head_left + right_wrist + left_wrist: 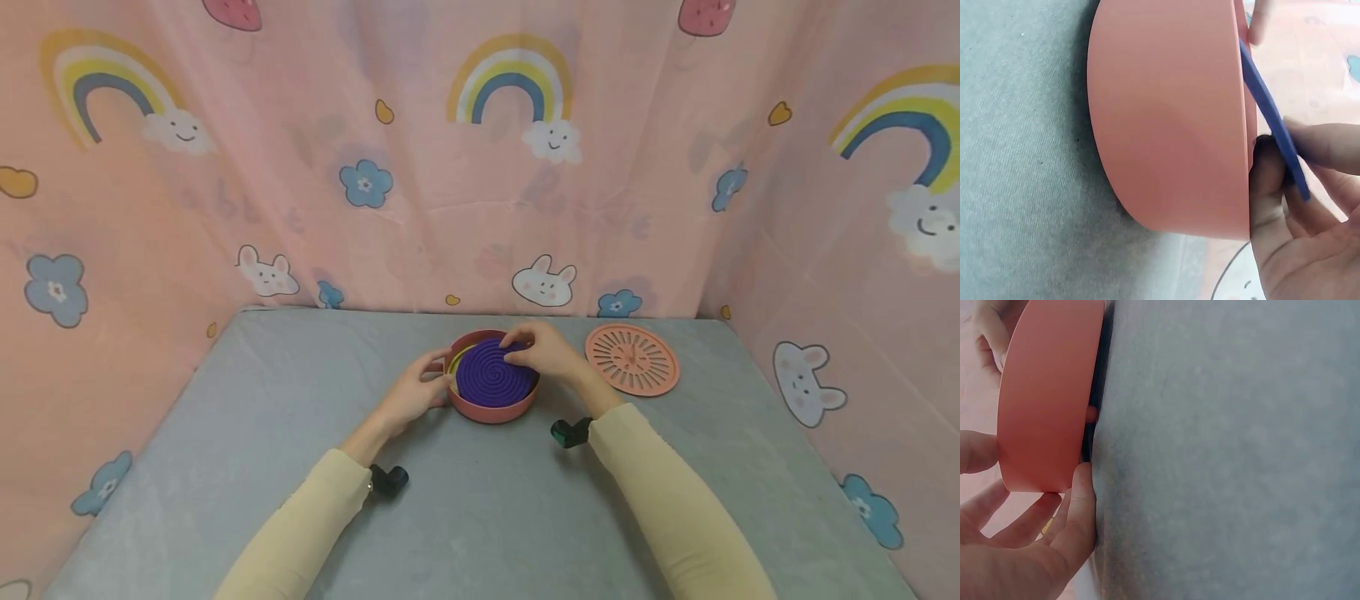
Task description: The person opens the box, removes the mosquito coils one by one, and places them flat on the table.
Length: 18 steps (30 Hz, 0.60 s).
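Note:
A round salmon-pink mosquito coil box (491,414) sits uncovered on the table. My left hand (412,392) holds its left side, with the thumb near the rim and the fingers along the wall, as the left wrist view shows. My right hand (551,352) pinches the right edge of a purple mosquito coil (491,375) between thumb and fingers. In the right wrist view the coil (1266,106) is tilted, its held edge raised above the rim and its far edge down inside. Part of something yellow (459,357) shows in the box at the left, mostly hidden under the coil.
A slotted round pink lid (632,360) lies on the grey-covered table (480,517), right of the box. Behind and at both sides hangs a pink curtain (420,233) printed with rainbows and rabbits. Small black devices (388,481) are strapped at both wrists.

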Tool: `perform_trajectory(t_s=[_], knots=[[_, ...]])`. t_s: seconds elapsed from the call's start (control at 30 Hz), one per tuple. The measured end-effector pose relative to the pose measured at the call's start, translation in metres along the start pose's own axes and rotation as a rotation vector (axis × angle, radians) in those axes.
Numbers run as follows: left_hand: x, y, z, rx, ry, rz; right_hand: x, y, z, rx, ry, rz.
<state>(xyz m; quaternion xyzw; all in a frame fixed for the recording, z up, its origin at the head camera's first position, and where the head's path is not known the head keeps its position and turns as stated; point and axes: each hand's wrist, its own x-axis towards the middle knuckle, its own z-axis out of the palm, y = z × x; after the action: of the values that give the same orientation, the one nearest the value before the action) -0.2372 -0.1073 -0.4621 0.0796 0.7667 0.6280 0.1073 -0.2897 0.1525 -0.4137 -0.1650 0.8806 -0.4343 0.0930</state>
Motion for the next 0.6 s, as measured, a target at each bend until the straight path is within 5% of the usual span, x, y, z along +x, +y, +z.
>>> perform_trajectory(t_s=[0.6], knots=[[-0.001, 0.002, 0.0, 0.001, -0.003, -0.02, -0.036, -0.001, -0.033, 0.237, 0.099, 0.101]])
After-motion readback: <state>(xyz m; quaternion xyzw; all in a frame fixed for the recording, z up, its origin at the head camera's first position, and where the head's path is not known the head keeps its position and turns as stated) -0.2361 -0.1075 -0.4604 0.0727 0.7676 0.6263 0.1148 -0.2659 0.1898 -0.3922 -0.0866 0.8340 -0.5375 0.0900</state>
